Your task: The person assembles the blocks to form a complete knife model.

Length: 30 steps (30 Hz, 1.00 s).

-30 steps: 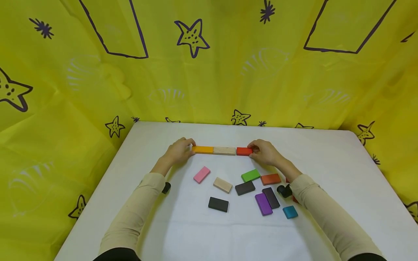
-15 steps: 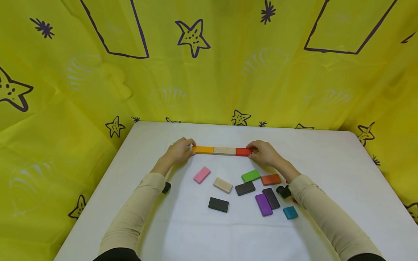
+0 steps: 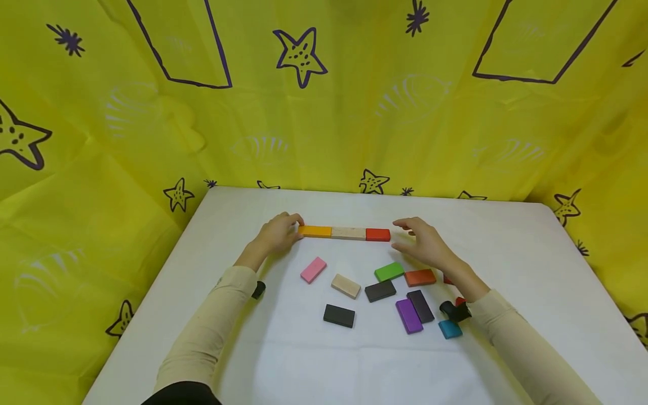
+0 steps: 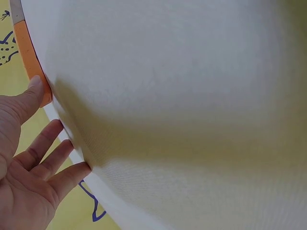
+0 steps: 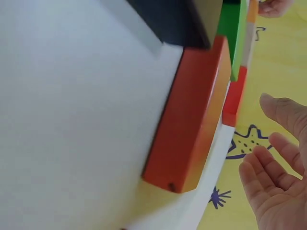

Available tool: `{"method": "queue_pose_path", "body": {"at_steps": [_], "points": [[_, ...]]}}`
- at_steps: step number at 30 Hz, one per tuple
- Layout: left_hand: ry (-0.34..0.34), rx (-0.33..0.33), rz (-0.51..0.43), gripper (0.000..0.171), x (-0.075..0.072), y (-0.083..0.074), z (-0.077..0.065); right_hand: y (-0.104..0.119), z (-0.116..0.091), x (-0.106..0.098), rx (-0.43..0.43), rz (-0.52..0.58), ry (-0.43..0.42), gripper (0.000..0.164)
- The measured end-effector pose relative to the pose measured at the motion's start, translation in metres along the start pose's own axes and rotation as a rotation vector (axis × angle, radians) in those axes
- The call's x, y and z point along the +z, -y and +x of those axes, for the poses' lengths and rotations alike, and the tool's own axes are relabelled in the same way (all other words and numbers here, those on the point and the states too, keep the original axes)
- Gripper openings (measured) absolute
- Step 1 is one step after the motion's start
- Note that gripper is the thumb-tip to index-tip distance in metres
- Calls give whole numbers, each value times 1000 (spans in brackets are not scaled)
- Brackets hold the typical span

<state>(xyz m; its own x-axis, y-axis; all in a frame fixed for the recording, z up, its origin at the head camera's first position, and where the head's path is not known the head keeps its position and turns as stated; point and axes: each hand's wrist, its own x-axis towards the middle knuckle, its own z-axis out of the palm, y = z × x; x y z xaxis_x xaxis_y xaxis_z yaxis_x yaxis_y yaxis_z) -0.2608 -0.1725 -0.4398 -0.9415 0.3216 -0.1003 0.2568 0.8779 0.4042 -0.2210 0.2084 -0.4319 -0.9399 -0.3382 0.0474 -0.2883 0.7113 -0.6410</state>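
Three wooden blocks lie end to end in a row toward the back of the table: an orange block [image 3: 316,232], a plain wood block [image 3: 348,233] and a red block [image 3: 377,235]. My left hand [image 3: 279,233] pinches the left end of the orange block; in the left wrist view its thumb lies on that block [image 4: 31,57] and the other fingers are spread. Just right of the red block, my right hand [image 3: 422,242] is apart from it, with thumb and fingers parted and nothing held.
In front of the row lie loose blocks: pink [image 3: 313,270], plain wood [image 3: 346,286], green [image 3: 389,272], orange-red [image 3: 420,278], purple [image 3: 409,316], blue [image 3: 450,329] and several dark ones [image 3: 339,316]. More red pieces [image 3: 459,301] are partly hidden by the right wrist. A yellow patterned cloth [image 3: 324,124] stands behind.
The red block has slid left against the plain wood block, closing a small gap. My right hand has then let go of it and drawn back right. The left hand has stayed put.
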Motion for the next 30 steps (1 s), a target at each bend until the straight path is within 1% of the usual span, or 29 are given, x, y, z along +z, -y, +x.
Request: {"method": "queue_pose_path", "body": {"at_steps": [6, 11, 15, 19, 23, 30], "points": [[-4, -1, -4, 28, 1, 0, -1, -1, -26, -2, 16, 70, 10, 53], [-12, 8, -8, 27, 0, -1, -2, 1, -43, -2, -44, 75, 20, 47], [-14, 19, -4, 27, 0, 0, -1, 3, -56, -1, -84, 78, 58, 44], [-9, 18, 0, 27, -1, 0, 1, 5, -64, 1, -99, 66, 107, 42], [-3, 15, -3, 27, -2, -1, 0, 6, -69, 4, -100, 63, 134, 41], [-3, 16, -14, 27, -3, -3, -2, 3, -70, 10, -103, 30, 136, 41]]}}
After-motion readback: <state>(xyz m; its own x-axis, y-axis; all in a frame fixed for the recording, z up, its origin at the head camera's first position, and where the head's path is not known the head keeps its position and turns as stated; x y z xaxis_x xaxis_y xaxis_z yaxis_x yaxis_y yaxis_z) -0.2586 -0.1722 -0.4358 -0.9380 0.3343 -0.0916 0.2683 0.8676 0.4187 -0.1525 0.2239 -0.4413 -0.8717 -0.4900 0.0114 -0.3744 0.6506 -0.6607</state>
